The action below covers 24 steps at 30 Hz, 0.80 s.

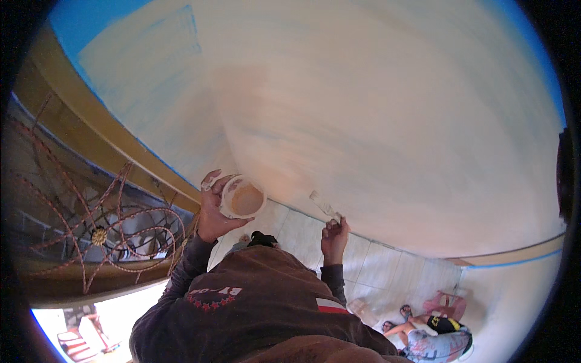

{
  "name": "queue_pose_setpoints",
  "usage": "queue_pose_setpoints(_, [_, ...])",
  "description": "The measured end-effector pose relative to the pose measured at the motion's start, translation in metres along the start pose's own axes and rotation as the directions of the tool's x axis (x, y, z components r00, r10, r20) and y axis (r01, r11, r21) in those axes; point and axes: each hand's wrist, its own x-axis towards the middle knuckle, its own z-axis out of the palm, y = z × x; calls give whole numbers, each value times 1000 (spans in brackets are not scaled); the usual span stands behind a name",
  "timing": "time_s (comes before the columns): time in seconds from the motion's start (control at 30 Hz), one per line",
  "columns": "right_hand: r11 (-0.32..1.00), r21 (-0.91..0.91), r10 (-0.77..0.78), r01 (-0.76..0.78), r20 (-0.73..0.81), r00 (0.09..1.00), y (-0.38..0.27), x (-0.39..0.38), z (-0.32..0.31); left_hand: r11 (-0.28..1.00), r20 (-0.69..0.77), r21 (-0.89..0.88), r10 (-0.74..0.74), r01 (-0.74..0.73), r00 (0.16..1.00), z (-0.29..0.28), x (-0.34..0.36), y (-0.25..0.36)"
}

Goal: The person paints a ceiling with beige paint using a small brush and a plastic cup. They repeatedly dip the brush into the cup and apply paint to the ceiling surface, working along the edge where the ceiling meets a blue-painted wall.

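Observation:
My left hand (213,216) is closed around the side of a small round white tub (226,204), fingers and thumb along its wall. Inside lies a pale pinkish-beige paint (247,199), and the tub's mouth is tipped into view. Pale smears mark the fingers of this hand. In my right hand (334,241) is a paintbrush (325,208), gripped by the handle, its pale-coated head pointing up and left. Before me stands a large wall (375,127) coated in uneven cream, with bluish streaks showing through. Whether the bristles touch the wall I cannot tell.
At the left, a brown-framed opening (91,115) holds a twisted metal grille (97,236). Pale tiles (375,266) cover the floor below. A person (433,342) sits at the lower right beside a pink chair (446,304). Bright blue (100,18) borders the cream at the wall's top.

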Motion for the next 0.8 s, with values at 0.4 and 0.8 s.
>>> queue_pose_setpoints(0.4, [983,-155,123,-95,183,975,10,35,68,969,-186,-248,-63,15,981,-15,-27,-12])
queue_pose_setpoints(0.8, [961,-163,260,-223,260,930,95,-6,120,985,-127,-89,-156,146,980,-84,-74,-35])
